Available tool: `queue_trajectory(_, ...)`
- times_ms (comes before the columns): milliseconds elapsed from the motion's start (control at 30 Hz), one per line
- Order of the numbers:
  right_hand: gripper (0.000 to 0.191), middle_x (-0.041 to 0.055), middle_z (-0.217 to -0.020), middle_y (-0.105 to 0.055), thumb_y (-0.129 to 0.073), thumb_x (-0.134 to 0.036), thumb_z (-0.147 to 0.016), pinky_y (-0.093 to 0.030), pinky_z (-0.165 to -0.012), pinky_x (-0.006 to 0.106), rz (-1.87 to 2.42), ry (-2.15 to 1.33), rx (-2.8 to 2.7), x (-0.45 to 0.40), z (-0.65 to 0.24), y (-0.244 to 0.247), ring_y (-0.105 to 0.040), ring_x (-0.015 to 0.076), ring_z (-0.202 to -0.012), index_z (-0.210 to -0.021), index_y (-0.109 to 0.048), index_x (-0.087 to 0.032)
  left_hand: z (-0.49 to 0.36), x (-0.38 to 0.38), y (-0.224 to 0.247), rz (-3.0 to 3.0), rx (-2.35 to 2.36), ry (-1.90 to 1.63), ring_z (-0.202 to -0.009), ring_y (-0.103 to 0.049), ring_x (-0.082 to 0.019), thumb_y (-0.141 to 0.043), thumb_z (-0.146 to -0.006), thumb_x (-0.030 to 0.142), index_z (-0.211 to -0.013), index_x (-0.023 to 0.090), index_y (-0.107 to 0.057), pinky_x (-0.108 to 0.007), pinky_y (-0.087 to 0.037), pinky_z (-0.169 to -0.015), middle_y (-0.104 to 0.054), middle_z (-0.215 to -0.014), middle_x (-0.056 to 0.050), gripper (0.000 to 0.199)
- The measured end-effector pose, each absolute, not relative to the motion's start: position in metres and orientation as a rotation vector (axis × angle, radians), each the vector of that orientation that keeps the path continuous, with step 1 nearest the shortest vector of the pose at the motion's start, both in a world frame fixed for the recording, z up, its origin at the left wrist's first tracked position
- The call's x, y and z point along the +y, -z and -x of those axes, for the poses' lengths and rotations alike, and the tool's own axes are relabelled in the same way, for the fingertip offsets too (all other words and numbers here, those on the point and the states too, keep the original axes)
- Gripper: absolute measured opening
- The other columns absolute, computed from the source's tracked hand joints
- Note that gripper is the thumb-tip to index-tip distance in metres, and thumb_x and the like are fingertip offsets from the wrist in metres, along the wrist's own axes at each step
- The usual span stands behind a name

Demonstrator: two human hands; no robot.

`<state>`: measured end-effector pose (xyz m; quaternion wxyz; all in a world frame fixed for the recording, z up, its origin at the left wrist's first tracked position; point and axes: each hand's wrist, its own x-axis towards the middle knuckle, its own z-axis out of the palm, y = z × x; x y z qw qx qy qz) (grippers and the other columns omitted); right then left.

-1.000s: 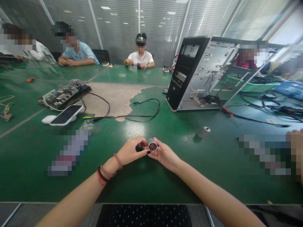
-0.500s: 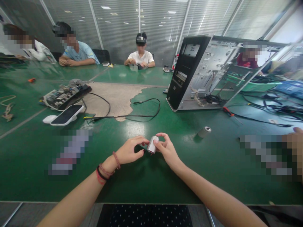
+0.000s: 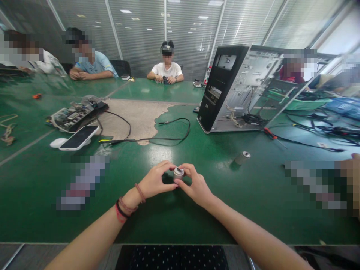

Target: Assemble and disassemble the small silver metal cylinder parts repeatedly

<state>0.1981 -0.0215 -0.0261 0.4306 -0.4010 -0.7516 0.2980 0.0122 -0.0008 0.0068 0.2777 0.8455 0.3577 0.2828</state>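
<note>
A small silver metal cylinder is between my two hands above the green table, its round end with dark openings facing up towards me. My right hand grips it from the right, thumb on the near side and fingers behind. From the left, my left hand curves round it, its thumb and fingertips at the cylinder's side. The fingers partly cover the cylinder's lower part. A similar metal cylinder stands on the table to the right of my hands.
Beyond my hands lies a black cable. A computer case stands back right, near a screwdriver and tangled cables. Back left are a phone and a circuit-board assembly. Another person's hand is at the right edge.
The cylinder has turned from lying tilted sideways to showing its round end upward. My left fingers have moved in to its side, and my right hand has shifted slightly lower and left.
</note>
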Motion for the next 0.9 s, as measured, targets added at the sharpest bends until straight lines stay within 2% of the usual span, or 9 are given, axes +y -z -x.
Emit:
queue_trajectory(300, 0.040, 0.0056, -0.109, -0.061, -0.060, -0.028, -0.081, -0.050, -0.084, 0.033, 0.997, -0.630, -1.898, -0.020, -0.199, 0.028, -0.064, 0.0195, -0.097, -0.115, -0.039, -0.025, -0.015, -0.004, -0.005, -2.246, 0.921, -0.847, -0.102, -0.053, -0.021, -0.062, -0.075, 0.014, -0.106, 0.019, -0.055, -0.036, -0.043, -0.091, -0.057, -0.106, -0.006, 0.033)
queue_trajectory(500, 0.054, 0.0056, -0.103, -0.067, -0.063, -0.025, -0.078, -0.048, -0.088, 0.036, 0.994, -0.685, -1.860, -0.021, -0.198, 0.026, -0.063, 0.0203, -0.099, -0.124, -0.034, -0.024, -0.016, -0.004, 0.000, -2.261, 0.870, -0.944, -0.106, -0.051, -0.021, -0.060, -0.078, 0.014, -0.109, 0.019, -0.052, -0.038, -0.042, -0.094, -0.055, -0.110, -0.008, 0.033)
queue_trajectory(900, 0.058, 0.0058, -0.113, -0.062, -0.066, -0.027, -0.076, -0.045, -0.094, 0.039, 1.003, -0.607, -1.902, -0.021, -0.200, 0.027, -0.059, 0.0215, -0.107, -0.125, -0.034, -0.026, -0.016, -0.005, 0.005, -2.287, 0.837, -1.011, -0.110, -0.050, -0.023, -0.060, -0.077, 0.012, -0.109, 0.021, -0.051, -0.041, -0.044, -0.095, -0.052, -0.114, -0.008, 0.034)
